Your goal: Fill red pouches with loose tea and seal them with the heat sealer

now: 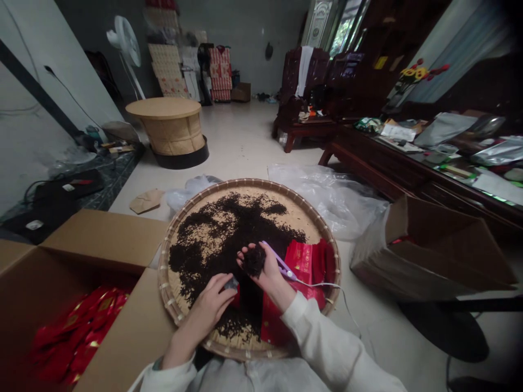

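Observation:
A round woven bamboo tray [164, 272] sits in front of me, spread with dark loose tea leaves [212, 234]. My right hand [270, 272] is palm up over the tray, its fingers curled around a clump of tea leaves [253, 261]. To its left, my left hand [214, 299] grips a small red pouch [235, 299] with a silvery part at the top; much of the pouch is hidden. Beside my right hand lies a purple corded clamp-like tool [286, 271]. Flat red packets [300, 256] are stacked at the tray's right side.
An open cardboard box [118, 305] holding red packets [87, 332] stands at left. Another open carton [433, 250] is at right. Clear plastic sheeting [327, 198] lies on the floor beyond the tray. Farther back are a round wooden-topped table [163, 108] and a long cluttered table [388, 158].

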{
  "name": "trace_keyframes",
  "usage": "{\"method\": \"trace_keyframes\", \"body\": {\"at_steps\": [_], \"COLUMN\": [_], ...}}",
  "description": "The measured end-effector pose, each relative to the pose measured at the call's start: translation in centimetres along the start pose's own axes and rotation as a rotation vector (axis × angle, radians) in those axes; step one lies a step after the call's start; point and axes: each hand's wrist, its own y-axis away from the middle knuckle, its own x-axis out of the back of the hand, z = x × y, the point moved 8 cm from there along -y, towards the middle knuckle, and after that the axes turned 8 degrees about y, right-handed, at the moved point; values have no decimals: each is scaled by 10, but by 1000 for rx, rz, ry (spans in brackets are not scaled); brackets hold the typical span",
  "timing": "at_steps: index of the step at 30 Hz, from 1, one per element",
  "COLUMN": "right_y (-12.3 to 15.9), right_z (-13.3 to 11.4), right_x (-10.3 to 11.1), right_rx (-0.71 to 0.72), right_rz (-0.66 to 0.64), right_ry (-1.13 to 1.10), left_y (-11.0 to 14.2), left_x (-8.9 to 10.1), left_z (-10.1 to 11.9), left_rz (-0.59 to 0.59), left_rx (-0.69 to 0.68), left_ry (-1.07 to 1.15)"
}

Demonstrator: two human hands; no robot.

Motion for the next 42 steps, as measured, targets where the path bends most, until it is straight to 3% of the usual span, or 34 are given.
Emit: {"method": "trace_keyframes", "body": {"at_steps": [7,11,21,24,27,30,32,34,38,42], "right_y": [26,34,48,57,70,72,70,70,72,69], "right_z": [-5,0,1,-13,-7,10,9,2,-17,-28], "right_x": [-32,-37,-42,-45,-55,-49,-46,-48,-56,-64], "right_rx": [218,281,404,544,710,748,806,917,1015,915], "right_rz": [-36,-43,-230,-262,-483,-647,-594,-493,-315,-423], "right_ry": [224,388,731,1058,1585,1949,1957,1831,1617,1656], "left_y": [-9,-8,-1,1,5,11,17,21,21,19], "left_x": [0,1,2,4,6,5,3,-6,-39,-64], "left_z": [10,10,9,10,8,-2,-15,-28,-33,-27], "left_rz": [-9,8,80,75,74,116,173,200,97,21], "left_rx": [-3,26,17,5,10,64,174,319,514,702], "left_ry": [-33,-43,-14,-16,52,155,222,311,608,1027]}}
